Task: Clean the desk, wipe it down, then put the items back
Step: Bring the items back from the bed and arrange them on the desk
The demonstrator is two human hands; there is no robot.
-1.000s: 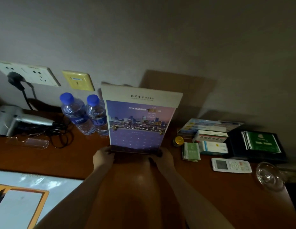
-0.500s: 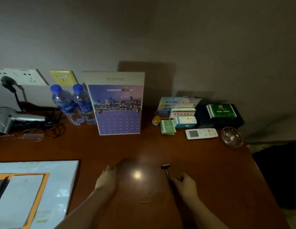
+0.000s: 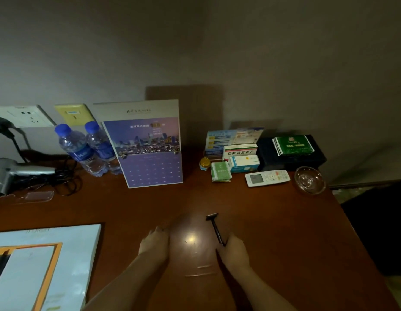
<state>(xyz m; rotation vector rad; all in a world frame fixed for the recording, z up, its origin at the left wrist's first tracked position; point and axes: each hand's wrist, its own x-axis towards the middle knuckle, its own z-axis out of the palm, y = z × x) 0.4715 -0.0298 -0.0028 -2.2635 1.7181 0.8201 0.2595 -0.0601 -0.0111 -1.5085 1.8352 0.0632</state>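
At the lower centre of the frame the right hand [image 3: 235, 252] has its curled fingers at the near end of a small black razor [image 3: 214, 227], whose head points up the frame toward the back of the desk [image 3: 284, 232]; the hand seems to pinch the handle tip, though the dim light leaves it unclear whether the grip has really closed. The left hand [image 3: 155, 243] rests on the wood just left of the bright reflection, fingers relaxed and holding nothing — probably steadying or simply waiting. The razor is the one item lying out in the middle, so it looks like the next thing to be put back. Everything else sits in a row along the wall, which keeps the working surface free: two water bottles [image 3: 87, 149] touching the left edge of an upright calendar [image 3: 148, 149] at centre, then to the right medicine boxes [image 3: 241, 157], a white remote [image 3: 267, 178] and a glass ashtray [image 3: 309, 180]. A hair dryer [image 3: 13, 172] lies at the far left near its socket — and a large flat box [image 3: 44, 265] fills the lower left corner.
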